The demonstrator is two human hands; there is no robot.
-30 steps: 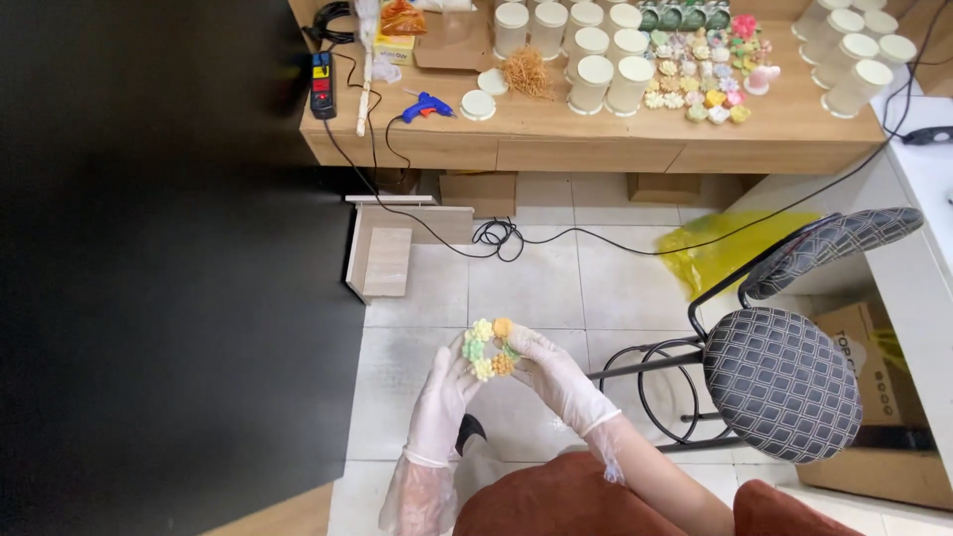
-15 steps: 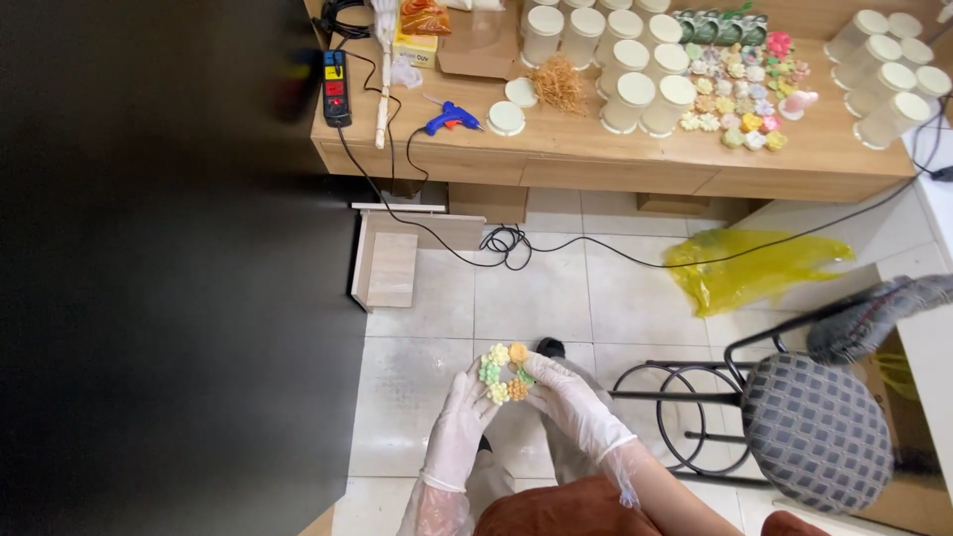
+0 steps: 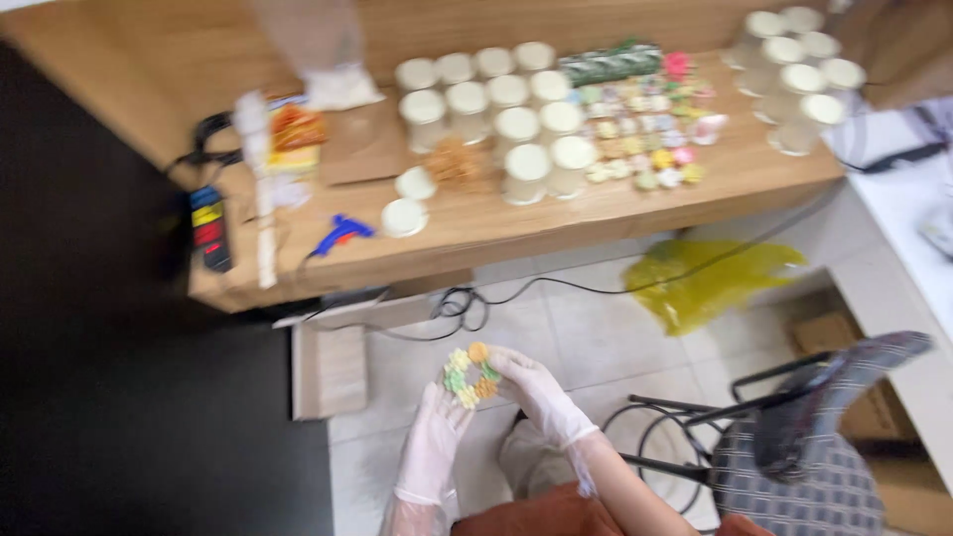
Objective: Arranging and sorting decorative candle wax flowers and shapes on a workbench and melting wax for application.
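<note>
Step in hand, as judged: a small cluster [image 3: 469,374] of green, yellow and orange flower-like pieces is being put together or checked between two gloved hands, over the floor. The left hand [image 3: 433,449] is held under it, fingers [image 3: 450,397] curled narrowly round its lower edge. The right hand [image 3: 537,394] is closed on its right side, fingertips [image 3: 498,359] pinched on the top pieces. The frame is blurred, so finer contact cannot be told.

A next move would likely call for a steady, light pinch, since the pieces look small and loosely joined.

Beyond the fingertips a wooden bench [image 3: 476,230] is seen, with a blue tool [image 3: 339,235], white-lidded jars [image 3: 516,124] and more small flowers [image 3: 645,139]. Right of the fingers: yellow bag [image 3: 710,280] on the tiled floor [image 3: 586,347], then a chair [image 3: 794,457].
</note>
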